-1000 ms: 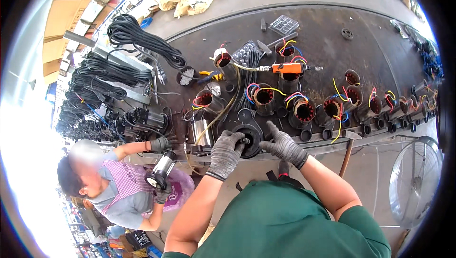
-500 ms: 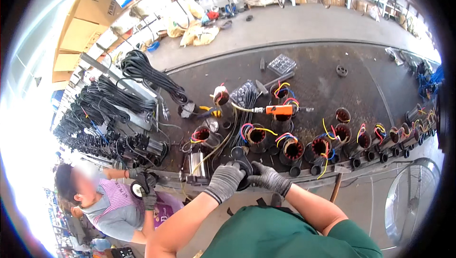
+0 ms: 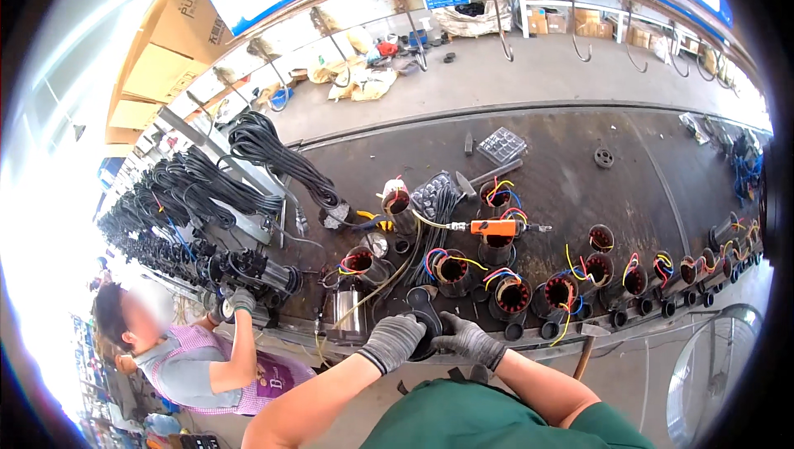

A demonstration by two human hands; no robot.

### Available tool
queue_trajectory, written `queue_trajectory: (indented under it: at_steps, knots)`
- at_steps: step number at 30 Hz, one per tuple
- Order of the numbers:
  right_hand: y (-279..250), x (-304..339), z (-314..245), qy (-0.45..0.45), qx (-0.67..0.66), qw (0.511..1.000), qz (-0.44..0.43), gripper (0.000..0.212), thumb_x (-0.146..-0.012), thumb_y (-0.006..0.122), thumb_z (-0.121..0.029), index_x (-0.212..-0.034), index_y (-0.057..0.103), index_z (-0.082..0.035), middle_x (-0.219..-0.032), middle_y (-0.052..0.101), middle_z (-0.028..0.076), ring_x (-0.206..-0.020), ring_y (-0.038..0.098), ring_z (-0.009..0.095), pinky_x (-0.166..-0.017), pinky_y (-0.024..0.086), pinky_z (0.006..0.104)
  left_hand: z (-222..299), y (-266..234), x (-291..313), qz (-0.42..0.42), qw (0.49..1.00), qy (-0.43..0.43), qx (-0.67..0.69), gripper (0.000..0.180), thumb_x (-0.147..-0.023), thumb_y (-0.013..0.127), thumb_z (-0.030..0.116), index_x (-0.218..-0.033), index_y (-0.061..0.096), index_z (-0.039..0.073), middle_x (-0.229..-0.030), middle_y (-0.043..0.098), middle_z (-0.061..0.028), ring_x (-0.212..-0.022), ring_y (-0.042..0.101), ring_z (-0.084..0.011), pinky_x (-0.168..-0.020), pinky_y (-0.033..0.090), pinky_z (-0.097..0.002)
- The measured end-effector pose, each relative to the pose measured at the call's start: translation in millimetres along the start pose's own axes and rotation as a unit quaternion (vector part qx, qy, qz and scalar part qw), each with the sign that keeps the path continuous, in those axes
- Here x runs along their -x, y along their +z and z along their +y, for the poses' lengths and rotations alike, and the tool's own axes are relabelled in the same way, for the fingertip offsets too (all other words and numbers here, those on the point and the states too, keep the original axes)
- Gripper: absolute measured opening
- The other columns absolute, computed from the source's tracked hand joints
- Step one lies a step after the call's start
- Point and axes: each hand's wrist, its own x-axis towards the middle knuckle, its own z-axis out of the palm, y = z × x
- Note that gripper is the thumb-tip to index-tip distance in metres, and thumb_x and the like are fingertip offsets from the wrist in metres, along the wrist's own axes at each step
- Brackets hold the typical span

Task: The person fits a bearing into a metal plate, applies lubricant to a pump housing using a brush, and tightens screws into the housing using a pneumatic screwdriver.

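The left hand (image 3: 395, 340) and right hand (image 3: 471, 341) wear dark grey knit gloves streaked with lighter grey, beside a round black flanged part (image 3: 426, 317). Near them is a deep green short-sleeved garment (image 3: 504, 417). The tabletop (image 3: 562, 151) is blackish brown. An orange cylindrical tool body (image 3: 494, 227) lies farther off; upright silvery metal cylinders, one with a dark red-brown interior (image 3: 512, 293), sprout red, yellow and blue wires. At left, a co-worker's checked apron (image 3: 194, 340) is purple and white, the coiled cables (image 3: 277, 151) black.
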Motion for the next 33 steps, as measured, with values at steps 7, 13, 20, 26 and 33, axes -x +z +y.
queue_trajectory:
  at_steps: [7, 13, 20, 26, 33]
  knots:
    - [1.1, -2.6, -4.2, 0.021, -0.04, 0.999, -0.017, 0.1, -0.078, 0.085, -0.038, -0.155, 0.034, 0.0, -0.11, 0.072, 0.018, -0.091, 0.07, 0.02, -0.083, 0.057, 0.0331, 1.2, 21.5, -8.5, 0.002, 1.0, -0.021, 0.022, 0.018, -0.085, 0.063, 0.009, -0.102, 0.069, 0.005, -0.098, 0.07, -0.0171, -0.096, 0.07, -0.033, -0.08, 0.058, -0.043]
    - [3.2, -3.2, -1.8, -0.022, -0.042, 0.999, 0.014, 0.092, -0.083, 0.083, -0.02, -0.155, 0.031, 0.002, -0.111, 0.069, 0.01, -0.086, 0.064, 0.012, -0.072, 0.055, 0.0286, 3.2, 13.2, -1.6, 0.014, 0.998, -0.049, 0.037, 0.022, -0.084, 0.064, 0.009, -0.104, 0.069, 0.006, -0.1, 0.07, -0.0176, -0.098, 0.07, -0.0333, -0.083, 0.058, -0.0434]
    - [7.4, -9.2, 16.8, 0.035, -0.078, 0.996, -0.007, 0.091, -0.082, 0.085, -0.02, -0.154, 0.034, 0.003, -0.119, 0.068, 0.012, -0.093, 0.065, 0.014, -0.076, 0.056, 0.0295, 10.2, 13.7, 0.3, 0.016, 0.996, -0.079, 0.035, 0.019, -0.089, 0.059, 0.01, -0.104, 0.07, 0.008, -0.102, 0.069, -0.0179, -0.098, 0.07, -0.0327, -0.081, 0.058, -0.043]
    - [-0.7, 14.1, -27.6, 0.052, -0.064, 0.997, 0.0, 0.092, -0.081, 0.086, -0.027, -0.153, 0.037, 0.002, -0.111, 0.071, 0.013, -0.087, 0.067, 0.015, -0.075, 0.057, 0.0314, -3.6, 13.8, 2.3, 0.028, 0.998, 0.061, 0.014, 0.017, -0.088, 0.06, 0.011, -0.1, 0.072, 0.009, -0.103, 0.069, -0.0148, -0.1, 0.069, -0.0316, -0.083, 0.057, -0.0424]
    - [1.8, 23.8, -22.6, 0.052, -0.015, 0.997, 0.056, 0.086, -0.084, 0.084, -0.024, -0.153, 0.039, 0.001, -0.108, 0.069, 0.007, -0.091, 0.065, 0.015, -0.084, 0.056, 0.0312, -0.5, 22.6, -0.3, 0.093, 0.995, 0.023, 0.022, 0.016, -0.086, 0.062, 0.013, -0.096, 0.073, 0.007, -0.097, 0.072, -0.0145, -0.093, 0.071, -0.0294, -0.077, 0.058, -0.0404]
